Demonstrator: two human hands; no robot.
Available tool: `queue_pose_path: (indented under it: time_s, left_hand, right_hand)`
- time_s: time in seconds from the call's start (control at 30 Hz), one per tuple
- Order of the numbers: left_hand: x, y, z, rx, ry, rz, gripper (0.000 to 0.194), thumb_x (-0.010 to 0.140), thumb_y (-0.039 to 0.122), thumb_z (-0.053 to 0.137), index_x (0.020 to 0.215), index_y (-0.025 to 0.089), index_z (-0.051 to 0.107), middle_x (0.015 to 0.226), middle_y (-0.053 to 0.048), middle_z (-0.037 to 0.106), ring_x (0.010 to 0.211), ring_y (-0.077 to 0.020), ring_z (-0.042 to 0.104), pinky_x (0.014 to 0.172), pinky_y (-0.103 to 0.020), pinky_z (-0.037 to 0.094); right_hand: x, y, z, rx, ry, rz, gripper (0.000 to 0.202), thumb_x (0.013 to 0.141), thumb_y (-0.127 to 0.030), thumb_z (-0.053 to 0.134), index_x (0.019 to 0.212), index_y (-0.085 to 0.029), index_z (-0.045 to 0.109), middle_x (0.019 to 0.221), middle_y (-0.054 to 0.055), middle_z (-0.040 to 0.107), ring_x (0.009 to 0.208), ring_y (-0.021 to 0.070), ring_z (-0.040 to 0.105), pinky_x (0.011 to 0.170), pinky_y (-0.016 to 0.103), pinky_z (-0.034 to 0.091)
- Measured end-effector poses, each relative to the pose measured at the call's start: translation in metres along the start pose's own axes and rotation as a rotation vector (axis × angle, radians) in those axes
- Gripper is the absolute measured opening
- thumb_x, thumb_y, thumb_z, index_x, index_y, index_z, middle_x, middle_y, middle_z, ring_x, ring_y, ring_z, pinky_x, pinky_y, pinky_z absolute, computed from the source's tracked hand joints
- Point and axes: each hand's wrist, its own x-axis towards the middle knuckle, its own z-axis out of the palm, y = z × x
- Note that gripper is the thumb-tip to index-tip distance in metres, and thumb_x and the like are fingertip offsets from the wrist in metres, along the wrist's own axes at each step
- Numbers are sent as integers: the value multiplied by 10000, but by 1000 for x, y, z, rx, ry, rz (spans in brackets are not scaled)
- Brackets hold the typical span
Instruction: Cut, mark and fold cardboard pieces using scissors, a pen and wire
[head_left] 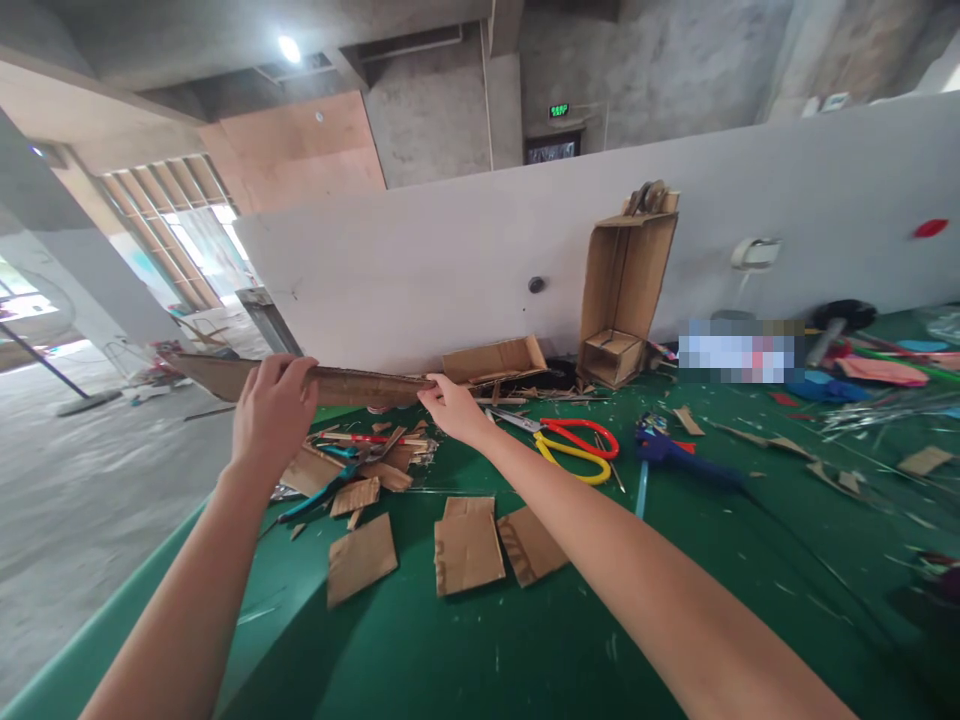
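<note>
A long cardboard strip (360, 388) is raised above the left part of the green table. My left hand (276, 400) wraps over its top edge near the middle. At the strip's right end, my right hand (450, 405) pinches it between thumb and fingers. Below lie several cut cardboard pieces (469, 550) and teal-handled pliers (322, 490). Scissors (574, 450) with one red and one yellow handle rest to the right of my right hand. A blue glue gun (686, 455) lies farther right, its cord running toward the front.
An upright cardboard box (626, 290) stands against the white partition (420, 270), with a shallow cardboard tray (495, 360) beside it. Scraps and thin sticks litter the green table (420, 650). A black tape roll (846, 315) and coloured items lie at the right. The table's left edge borders concrete floor.
</note>
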Motion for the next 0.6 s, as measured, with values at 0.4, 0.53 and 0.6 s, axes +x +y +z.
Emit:
queue_pose_path:
  time_s: [0.4,0.53,0.6]
  left_hand:
    - [1,1,-114,-65,313,-131,319,862,312,449,1115,230,625,1013,-26,571,1129,-239,515,1014,-413,381]
    - [-1,15,-119,-121,362,-187,304,860,296,448,1095,236,631,1070,-20,578,1113,-229,536,996,-418,395]
    - [0,20,-117,-140,376,-185,285,857,311,459,1063,231,639,1075,-22,590,1095,-224,550,983,-413,405]
  right_hand:
    - [-26,-16,-22,-174,-190,-142,300,897,-256,464,1154,-206,612,1273,94,543,1152,213,512,914,334,420]
    - [-29,-20,-35,-270,-293,-175,269,860,-186,495,1040,-197,695,1392,111,417,1275,270,378,1024,424,318]
    - [-32,-26,-46,-298,-347,-165,297,867,-189,480,1092,-202,674,1366,109,458,1250,255,415,1030,420,313]
